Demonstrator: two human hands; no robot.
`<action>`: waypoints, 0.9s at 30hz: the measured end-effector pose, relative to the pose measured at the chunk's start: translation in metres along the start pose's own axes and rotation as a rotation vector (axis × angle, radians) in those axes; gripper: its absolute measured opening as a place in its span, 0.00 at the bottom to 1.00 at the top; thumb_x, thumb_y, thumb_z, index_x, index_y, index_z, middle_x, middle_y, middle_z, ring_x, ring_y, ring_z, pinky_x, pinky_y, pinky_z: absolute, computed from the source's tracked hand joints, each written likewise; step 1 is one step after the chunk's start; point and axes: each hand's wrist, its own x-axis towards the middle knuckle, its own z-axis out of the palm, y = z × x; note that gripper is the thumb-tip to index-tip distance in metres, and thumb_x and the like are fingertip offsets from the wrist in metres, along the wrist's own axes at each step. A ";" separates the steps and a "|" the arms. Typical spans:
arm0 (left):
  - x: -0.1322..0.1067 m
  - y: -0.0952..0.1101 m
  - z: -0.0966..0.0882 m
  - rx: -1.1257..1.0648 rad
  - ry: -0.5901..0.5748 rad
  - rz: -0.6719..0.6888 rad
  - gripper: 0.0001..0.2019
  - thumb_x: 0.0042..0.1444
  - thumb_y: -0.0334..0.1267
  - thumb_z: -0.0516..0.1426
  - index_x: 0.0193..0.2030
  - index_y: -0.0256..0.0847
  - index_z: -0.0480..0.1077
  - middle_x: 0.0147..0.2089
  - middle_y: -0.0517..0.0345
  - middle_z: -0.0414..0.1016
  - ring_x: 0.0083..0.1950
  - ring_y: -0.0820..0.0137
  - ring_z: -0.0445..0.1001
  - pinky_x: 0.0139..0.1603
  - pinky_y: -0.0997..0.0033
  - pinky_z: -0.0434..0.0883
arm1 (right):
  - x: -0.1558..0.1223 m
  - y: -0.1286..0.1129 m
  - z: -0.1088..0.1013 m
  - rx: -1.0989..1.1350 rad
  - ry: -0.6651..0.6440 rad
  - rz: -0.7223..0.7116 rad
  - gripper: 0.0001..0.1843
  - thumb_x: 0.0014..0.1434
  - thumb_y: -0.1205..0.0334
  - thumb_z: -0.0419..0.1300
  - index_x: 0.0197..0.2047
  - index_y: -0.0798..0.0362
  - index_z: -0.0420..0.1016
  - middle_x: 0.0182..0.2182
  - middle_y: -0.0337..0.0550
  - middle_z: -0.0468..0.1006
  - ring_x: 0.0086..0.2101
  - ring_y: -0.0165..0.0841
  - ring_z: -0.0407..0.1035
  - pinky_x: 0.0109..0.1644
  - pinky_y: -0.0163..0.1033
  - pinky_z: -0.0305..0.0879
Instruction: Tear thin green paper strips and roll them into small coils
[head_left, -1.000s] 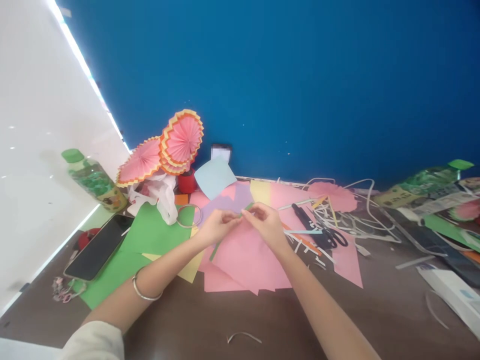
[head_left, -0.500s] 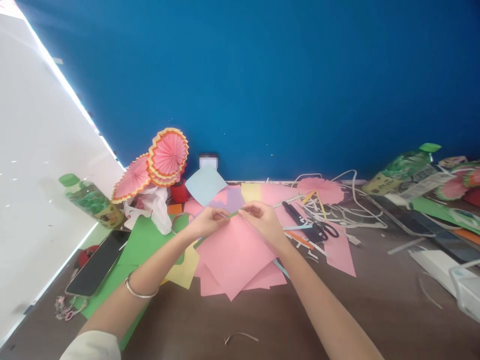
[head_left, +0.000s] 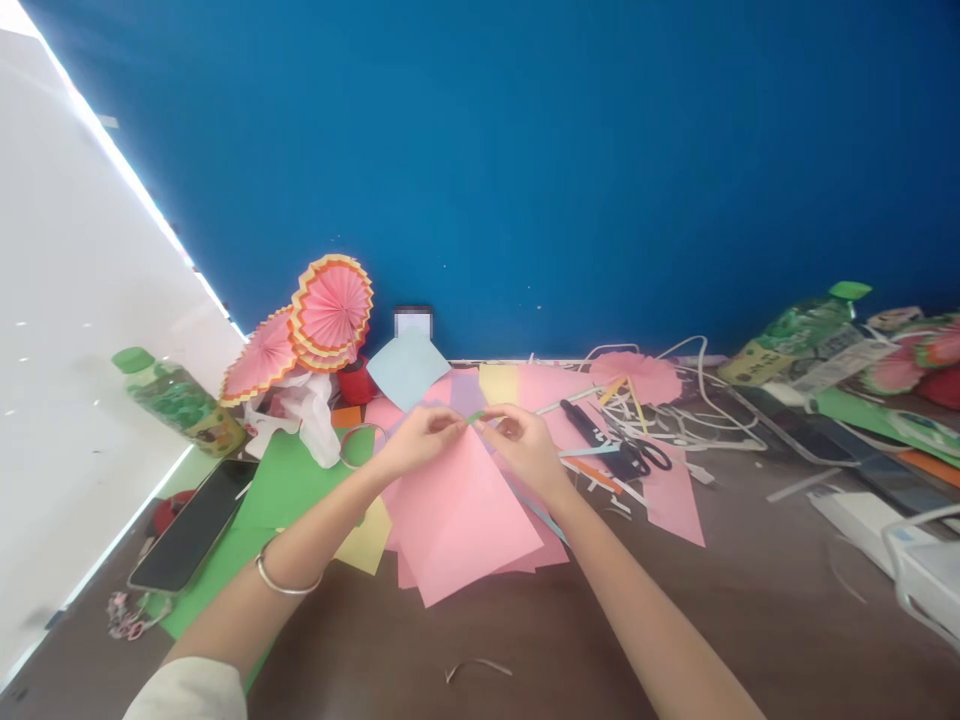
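Observation:
A small green paper strip (head_left: 475, 417) is pinched between my two hands, which almost meet. My left hand (head_left: 429, 437) has its thumb and fingertips pressed together at the strip's left end. My right hand (head_left: 525, 447) pinches the other end, with the fingers curled. Directly below the fingertips, a square pink paper sheet (head_left: 465, 525) lies tilted over more pink sheets, its top corner at the strip. Whether the fingers also grip that corner I cannot tell.
Left: green sheets (head_left: 289, 480), a phone (head_left: 193, 525), a bottle (head_left: 180, 400), a white plastic bag (head_left: 319, 420) and pleated paper fans (head_left: 332, 305). Right: black-handled scissors (head_left: 645, 457), paper scraps, white cables (head_left: 720, 440), another bottle (head_left: 799, 340). A blue wall (head_left: 525, 180) stands behind.
The top pink sheet has turned, its lower corner shifting left. My fingertips have come closer together, and less of the green strip shows between them.

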 end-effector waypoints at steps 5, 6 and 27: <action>-0.001 0.005 -0.002 0.139 -0.010 0.083 0.12 0.55 0.38 0.48 0.33 0.36 0.71 0.32 0.56 0.74 0.33 0.71 0.70 0.34 0.73 0.66 | -0.002 -0.004 -0.007 -0.170 0.045 -0.195 0.22 0.50 0.62 0.58 0.50 0.51 0.65 0.40 0.44 0.71 0.27 0.28 0.62 0.32 0.37 0.63; -0.002 0.005 -0.002 0.165 -0.016 0.102 0.12 0.55 0.37 0.48 0.34 0.37 0.71 0.33 0.55 0.74 0.33 0.70 0.70 0.35 0.72 0.66 | -0.002 -0.005 -0.009 -0.227 0.023 -0.256 0.20 0.51 0.63 0.57 0.49 0.50 0.66 0.39 0.44 0.71 0.30 0.30 0.63 0.35 0.38 0.63; -0.017 0.015 0.000 0.402 0.007 0.142 0.11 0.52 0.35 0.49 0.31 0.42 0.73 0.33 0.57 0.77 0.34 0.68 0.73 0.36 0.72 0.66 | -0.007 -0.012 -0.014 -0.784 -0.171 -0.658 0.11 0.60 0.67 0.49 0.34 0.53 0.72 0.28 0.42 0.73 0.33 0.34 0.62 0.38 0.39 0.52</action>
